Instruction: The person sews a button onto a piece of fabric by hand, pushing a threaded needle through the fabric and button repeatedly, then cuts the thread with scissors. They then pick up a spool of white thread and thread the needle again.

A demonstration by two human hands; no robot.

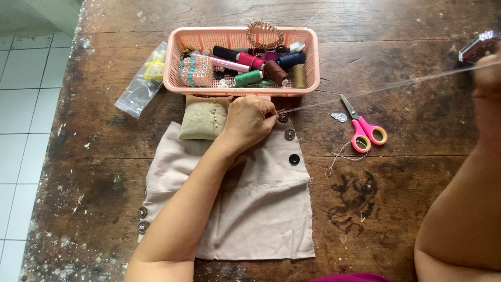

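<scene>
Beige cloth (261,209) lies flat on the worn wooden table (396,219), and we press our left hand (249,122) down on its upper edge, fingers curled close together right beside a brown button (283,118) sewn there. A pale thread (365,91) runs taut from that spot up to our right hand (488,70) at the frame's right edge; the hand is blurred and partly cut off, so we cannot tell how its fingers are set on the thread. Two more buttons, one brown (289,134) and one dark (294,159), sit lower along the cloth's right side.

Just under our left wrist lies a tan pincushion (203,119), touching the pink plastic basket (172,68) full of thread spools behind it. A clear plastic bag (136,89) lies left of the basket. Pink-handled scissors (362,128) rest on the wood right of the cloth, directly beneath the stretched thread, with a small silver needle threader (339,117) just beside them.
</scene>
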